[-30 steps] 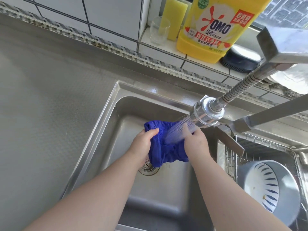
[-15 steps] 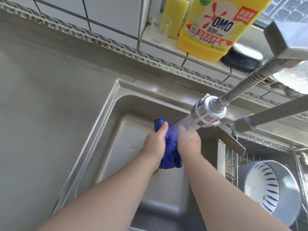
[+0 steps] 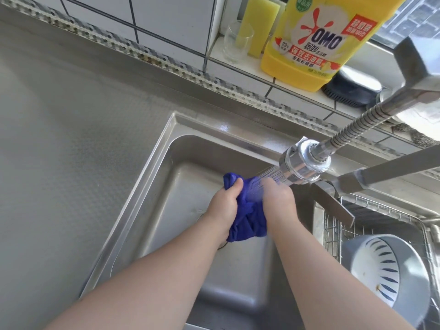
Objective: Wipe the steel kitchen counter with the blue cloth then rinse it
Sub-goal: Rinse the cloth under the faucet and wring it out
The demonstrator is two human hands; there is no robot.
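Observation:
The blue cloth [image 3: 250, 210] is bunched between both hands over the steel sink basin [image 3: 166, 210]. My left hand [image 3: 223, 203] grips its left side with the thumb curled over the top. Gripping the right side is my right hand [image 3: 278, 198], directly under the water spray. The spray comes from the chrome faucet head [image 3: 303, 163], which points down-left at the cloth. The steel counter [image 3: 71, 151] stretches away to the left of the sink.
A yellow detergent bottle [image 3: 316, 36], a glass [image 3: 237, 41], a yellow sponge [image 3: 260, 25] and a dark brush [image 3: 352, 89] stand on the tiled ledge behind the sink. A wire rack [image 3: 333, 225] with a grey bowl [image 3: 385, 277] sits at the right.
Both hands have squeezed the cloth together from a spread shape into a tight bunch, then loosened it slightly under the running water.

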